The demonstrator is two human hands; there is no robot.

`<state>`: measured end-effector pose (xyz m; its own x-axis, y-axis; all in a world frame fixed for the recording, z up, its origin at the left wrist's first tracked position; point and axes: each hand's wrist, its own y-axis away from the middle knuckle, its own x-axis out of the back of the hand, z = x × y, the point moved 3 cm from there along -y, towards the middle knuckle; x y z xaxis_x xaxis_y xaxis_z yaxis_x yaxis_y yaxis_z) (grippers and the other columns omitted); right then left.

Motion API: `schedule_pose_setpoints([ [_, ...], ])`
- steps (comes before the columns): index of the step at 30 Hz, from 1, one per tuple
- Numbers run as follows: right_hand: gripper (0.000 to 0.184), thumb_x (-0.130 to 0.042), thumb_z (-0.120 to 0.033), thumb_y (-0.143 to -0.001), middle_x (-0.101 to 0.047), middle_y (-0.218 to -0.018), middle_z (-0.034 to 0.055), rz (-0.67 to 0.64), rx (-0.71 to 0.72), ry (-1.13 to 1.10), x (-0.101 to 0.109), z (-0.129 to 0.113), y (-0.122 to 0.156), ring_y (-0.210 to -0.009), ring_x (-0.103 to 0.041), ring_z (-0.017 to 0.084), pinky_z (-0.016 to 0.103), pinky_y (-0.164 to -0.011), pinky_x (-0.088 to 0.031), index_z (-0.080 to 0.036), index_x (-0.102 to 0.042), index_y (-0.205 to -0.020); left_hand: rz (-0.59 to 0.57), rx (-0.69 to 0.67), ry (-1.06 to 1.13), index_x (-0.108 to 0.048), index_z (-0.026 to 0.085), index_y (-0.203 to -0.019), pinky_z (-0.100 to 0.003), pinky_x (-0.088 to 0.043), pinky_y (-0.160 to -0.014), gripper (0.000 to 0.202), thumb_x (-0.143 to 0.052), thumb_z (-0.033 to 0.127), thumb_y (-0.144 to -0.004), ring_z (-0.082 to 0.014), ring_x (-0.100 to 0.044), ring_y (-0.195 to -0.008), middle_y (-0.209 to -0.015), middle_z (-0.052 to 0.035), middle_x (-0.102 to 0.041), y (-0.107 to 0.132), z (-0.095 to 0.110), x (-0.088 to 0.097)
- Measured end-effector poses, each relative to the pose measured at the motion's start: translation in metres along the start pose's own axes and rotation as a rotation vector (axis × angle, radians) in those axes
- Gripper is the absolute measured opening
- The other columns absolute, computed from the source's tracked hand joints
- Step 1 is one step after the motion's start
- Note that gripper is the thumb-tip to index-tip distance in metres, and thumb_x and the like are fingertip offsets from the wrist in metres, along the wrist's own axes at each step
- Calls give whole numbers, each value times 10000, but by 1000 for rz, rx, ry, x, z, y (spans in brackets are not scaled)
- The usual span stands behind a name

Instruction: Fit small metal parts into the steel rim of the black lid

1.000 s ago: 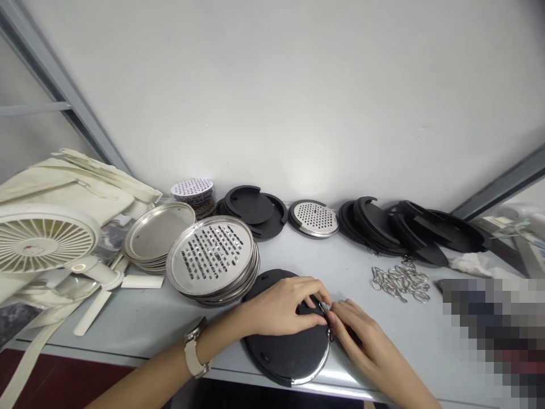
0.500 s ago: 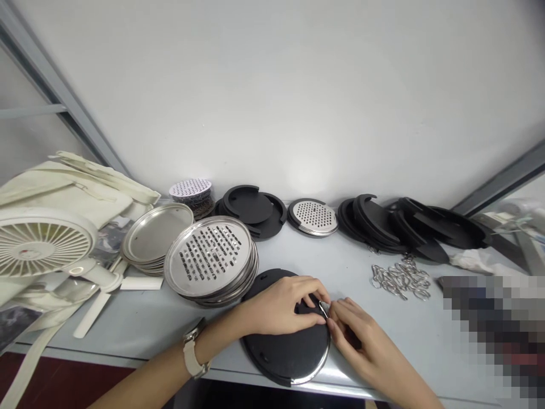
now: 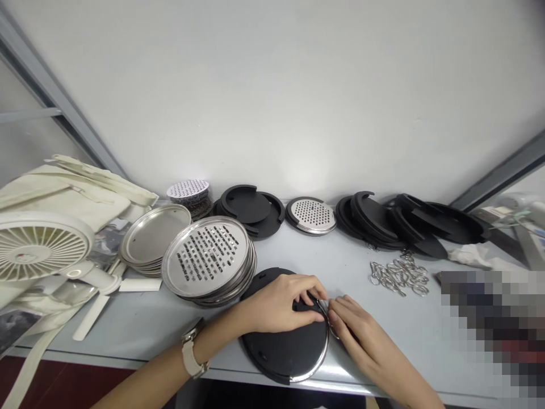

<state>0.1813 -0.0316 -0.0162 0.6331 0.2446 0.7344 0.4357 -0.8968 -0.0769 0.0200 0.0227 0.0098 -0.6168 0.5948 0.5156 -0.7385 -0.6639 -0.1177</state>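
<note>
Two hands are meeting at the right edge of a black disc (image 3: 285,346), which is lying flat near the front edge of the grey table (image 3: 140,324) and showing a bright metal band along its lower rim. The left hand (image 3: 279,309) is resting on top of the disc, its thumb and fingers closing on the rim. The right hand (image 3: 357,335) is pinching a small metal clip (image 3: 323,307) between its fingertips, right against that same spot. Just left of the disc, and seemingly touching it, a stack of perforated metal plates (image 3: 208,258) is sitting. A loose pile of similar clips (image 3: 400,275) is lying well apart to the right.

The clip is small and probably springy, so it seems likely to snap free of the pinch and skitter away. With the disc lying so close to the table's front edge, a hard sideways push may be sliding it off, or nudging the plates beside it.
</note>
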Motion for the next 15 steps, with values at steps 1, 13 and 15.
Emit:
schedule_pose_setpoints([
  [1,314,-275,-235,-1018,-528,-756,18,2,-2,-2,0,0,0,-724,-513,191,347,-695,-417,-217,-431,-747,1,0,0,-605,183,-1000,-206,-483,-735,242,-692,194,-775,-115,-612,-803,-963,-17,-667,0,0,0],
  [13,295,-276,-264,-1025,-524,-784,17,-25,-2,-35,-1,1,1,-771,-505,200,370,-746,-408,-219,-445,-787,-14,9,-2,-600,196,-1003,-214,-482,-735,243,-680,173,-775,-125,-619,-823,-992,-14,-655,1,1,1],
  [15,281,-322,-284,-1013,-508,-747,12,-30,-9,-5,-1,0,1,-738,-494,198,351,-689,-406,-217,-416,-757,-15,6,-3,-598,195,-1004,-207,-479,-730,249,-675,155,-772,-124,-617,-826,-993,-13,-654,1,2,1],
])
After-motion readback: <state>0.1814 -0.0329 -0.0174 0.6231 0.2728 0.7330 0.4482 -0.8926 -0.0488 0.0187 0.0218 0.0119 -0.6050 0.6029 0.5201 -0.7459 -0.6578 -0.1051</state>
